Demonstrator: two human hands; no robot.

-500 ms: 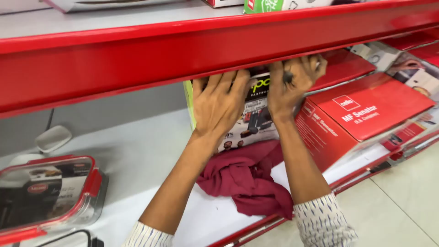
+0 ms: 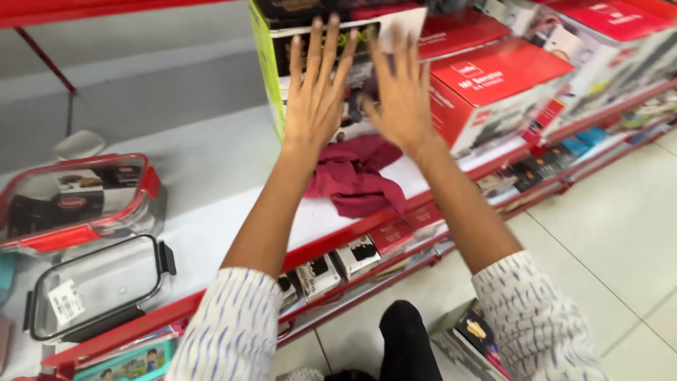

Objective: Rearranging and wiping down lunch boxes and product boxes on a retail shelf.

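Observation:
Both my hands are raised in front of a green-edged product box (image 2: 266, 70) standing on a white store shelf (image 2: 211, 190). My left hand (image 2: 317, 95) has its fingers spread wide and lies against or just before the box's front. My right hand (image 2: 402, 95) is also spread open beside it, slightly blurred. Neither hand holds anything. A dark red cloth (image 2: 356, 176) lies crumpled on the shelf just below my hands, in front of the box.
Red boxes (image 2: 493, 85) stand to the right of the green-edged box. Two clear lidded containers (image 2: 77, 201) (image 2: 95, 286) sit at the shelf's left. Small packs (image 2: 338, 261) line the lower red shelf edge. Another box (image 2: 469, 331) stands on the tiled floor.
The view has dropped below the upper red shelf. My hands, which were pressed on the box under that shelf, are now spread open in front of it.

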